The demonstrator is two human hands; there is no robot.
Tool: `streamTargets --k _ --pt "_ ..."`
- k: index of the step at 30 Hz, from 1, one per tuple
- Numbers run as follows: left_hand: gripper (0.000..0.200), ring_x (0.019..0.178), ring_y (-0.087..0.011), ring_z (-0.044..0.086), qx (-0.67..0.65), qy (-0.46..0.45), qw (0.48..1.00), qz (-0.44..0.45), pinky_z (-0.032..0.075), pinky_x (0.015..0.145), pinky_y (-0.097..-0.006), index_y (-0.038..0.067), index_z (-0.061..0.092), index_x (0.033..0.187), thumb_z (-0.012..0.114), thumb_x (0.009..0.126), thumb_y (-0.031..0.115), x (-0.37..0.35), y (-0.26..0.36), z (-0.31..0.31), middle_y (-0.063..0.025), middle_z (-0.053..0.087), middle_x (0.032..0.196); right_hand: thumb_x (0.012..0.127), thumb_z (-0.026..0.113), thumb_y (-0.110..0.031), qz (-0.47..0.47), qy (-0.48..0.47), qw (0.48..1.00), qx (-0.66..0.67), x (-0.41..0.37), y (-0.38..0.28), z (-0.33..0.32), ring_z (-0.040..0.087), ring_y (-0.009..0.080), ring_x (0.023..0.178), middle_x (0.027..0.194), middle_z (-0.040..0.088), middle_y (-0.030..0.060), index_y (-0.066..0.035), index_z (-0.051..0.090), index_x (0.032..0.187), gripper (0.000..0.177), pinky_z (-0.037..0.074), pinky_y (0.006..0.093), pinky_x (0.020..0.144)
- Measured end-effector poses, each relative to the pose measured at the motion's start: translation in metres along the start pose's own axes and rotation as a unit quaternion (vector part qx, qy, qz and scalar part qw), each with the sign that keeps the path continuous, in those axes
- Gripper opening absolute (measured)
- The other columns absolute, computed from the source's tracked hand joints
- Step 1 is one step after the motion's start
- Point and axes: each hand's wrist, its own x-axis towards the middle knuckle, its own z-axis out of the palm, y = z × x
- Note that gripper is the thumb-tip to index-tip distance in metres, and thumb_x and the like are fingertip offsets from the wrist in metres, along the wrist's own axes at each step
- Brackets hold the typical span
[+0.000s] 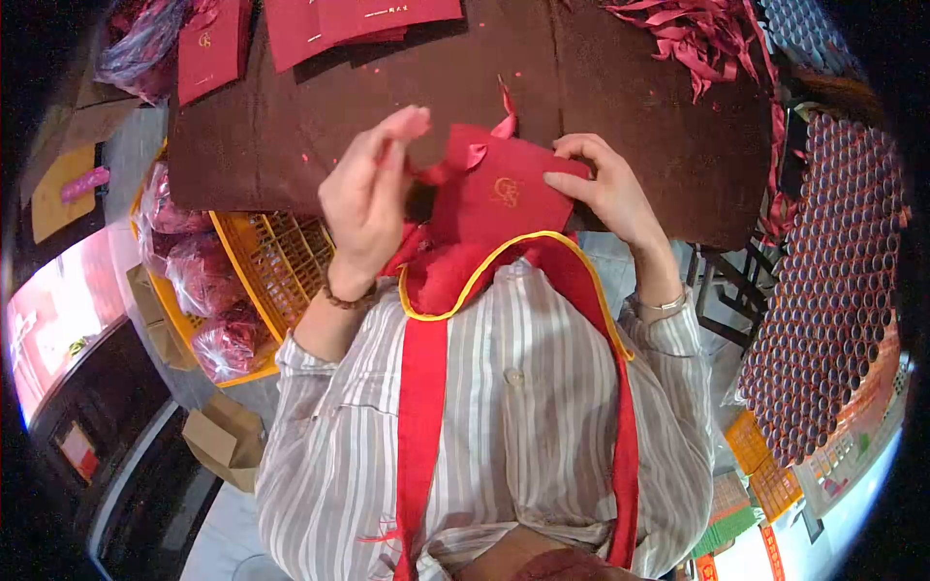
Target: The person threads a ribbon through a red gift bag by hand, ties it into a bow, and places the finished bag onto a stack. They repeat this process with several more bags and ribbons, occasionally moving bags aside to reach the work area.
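Note:
My right hand (pixel 603 189) grips the right edge of a dark red card folder (pixel 523 198) with a gold emblem, thumb on its front face. The folder is tilted above the front edge of the table, over my red apron (pixel 436 276) with yellow trim. A red ribbon (pixel 472 158) is looped near the folder's upper left, and another end of it sticks up past the top edge. My left hand (pixel 373 184) is raised just left of the folder with fingers curled together. A blurred stretch of ribbon runs toward it, partly hidden by the fingers.
More red folders (pixel 368 21) lie at the table's far side. A heap of loose red ribbons (pixel 693 44) sits at the far right. A yellow crate (pixel 276 257) holding bagged red items stands at left. Racks of small round pieces (pixel 833 281) stand at right.

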Motion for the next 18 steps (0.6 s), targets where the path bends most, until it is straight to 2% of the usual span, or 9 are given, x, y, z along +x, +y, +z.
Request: streamTargets --k 2,5,6,7,9,10,13,17,18 --pt "0.026 0.073 -0.0109 0.057 -0.096 0.036 0.994 0.045 0.046 0.062 -0.0216 -0.004 0.058 0.107 0.042 0.087 -0.005 0.003 0.001 0.02 -0.0106 0.062 0.099 0.08 0.066 -0.012 0.098 -0.041 0.987 0.118 0.002 0.003 0.0 0.051 0.0076 0.085 0.097 0.057 0.0013 -0.001 0.059 0.094 0.02 0.042 0.0216 0.075" --pt "0.031 0.076 -0.0123 0.058 -0.121 -0.039 0.991 0.05 0.047 0.065 -0.022 -0.003 0.058 0.108 0.04 0.084 -0.009 0.003 -0.011 0.026 -0.0113 0.061 0.102 0.084 0.062 -0.015 0.079 -0.056 0.988 0.123 0.011 0.005 0.0 0.05 0.0049 0.079 0.089 0.058 -0.002 0.0 0.058 0.095 0.02 0.042 0.0195 0.071" --pt "0.029 0.078 -0.0141 0.059 -0.142 -0.057 0.988 -0.022 0.047 0.069 -0.0242 -0.002 0.058 0.108 0.044 0.083 -0.007 0.001 -0.007 0.028 -0.0111 0.062 0.099 0.087 0.058 -0.02 0.06 -0.074 0.988 0.125 0.013 0.009 0.0 0.051 0.0041 0.08 0.089 0.058 -0.0026 -0.002 0.058 0.097 0.021 0.042 0.0193 0.07" --pt "0.029 0.078 -0.0141 0.059 -0.141 -0.059 0.988 -0.022 0.047 0.069 -0.0242 -0.002 0.058 0.108 0.044 0.083 -0.007 0.001 -0.007 0.031 -0.0111 0.062 0.099 0.087 0.058 -0.02 0.061 -0.072 0.987 0.127 0.015 0.01 -0.001 0.051 0.0041 0.08 0.089 0.058 -0.0026 -0.002 0.058 0.097 0.021 0.042 0.0193 0.07" --pt "0.025 0.08 -0.0157 0.059 -0.092 -0.121 0.986 -0.06 0.047 0.072 -0.0275 -0.002 0.059 0.107 0.049 0.085 0.0 -0.002 -0.01 0.035 -0.0109 0.063 0.096 0.09 0.054 -0.024 0.159 -0.092 0.954 0.237 0.017 0.01 0.001 0.052 0.0031 0.079 0.089 0.058 -0.0033 -0.004 0.059 0.1 0.023 0.043 0.019 0.069" --pt "0.023 0.079 -0.0167 0.059 -0.048 -0.145 0.985 -0.076 0.047 0.073 -0.0294 -0.002 0.059 0.105 0.051 0.088 0.01 -0.005 -0.012 0.033 -0.0123 0.063 0.092 0.091 0.052 -0.026 0.162 -0.094 0.955 0.231 0.018 0.013 0.001 0.053 0.0026 0.08 0.089 0.058 -0.0038 -0.006 0.059 0.1 0.023 0.045 0.0192 0.07" --pt "0.025 0.082 -0.0203 0.06 -0.05 -0.176 0.971 -0.152 0.047 0.075 -0.0296 -0.002 0.06 0.102 0.048 0.091 0.016 -0.009 -0.014 0.036 -0.0155 0.062 0.091 0.092 0.05 -0.025 0.154 -0.098 0.943 0.277 0.019 0.027 0.004 0.054 0.0035 0.084 0.091 0.058 -0.0035 -0.006 0.058 0.1 0.022 0.046 0.0199 0.072" --pt "0.024 0.084 -0.0264 0.061 0.031 -0.217 0.974 -0.06 0.044 0.084 -0.0339 -0.001 0.061 0.1 0.046 0.091 0.016 -0.012 -0.02 0.043 -0.0161 0.062 0.09 0.093 0.048 -0.024 0.165 -0.076 0.922 0.341 0.013 0.028 0.01 0.054 0.0043 0.088 0.096 0.057 -0.0017 -0.007 0.057 0.101 0.021 0.046 0.0202 0.074" --pt "0.022 0.086 -0.0259 0.061 0.026 -0.218 0.972 -0.084 0.043 0.087 -0.0352 0.0 0.062 0.098 0.049 0.089 0.015 -0.013 -0.021 0.045 -0.0151 0.062 0.091 0.093 0.047 -0.024 0.147 -0.066 0.911 0.38 0.011 0.028 0.013 0.054 0.0047 0.089 0.097 0.056 -0.0008 -0.006 0.056 0.101 0.022 0.047 0.0205 0.074"
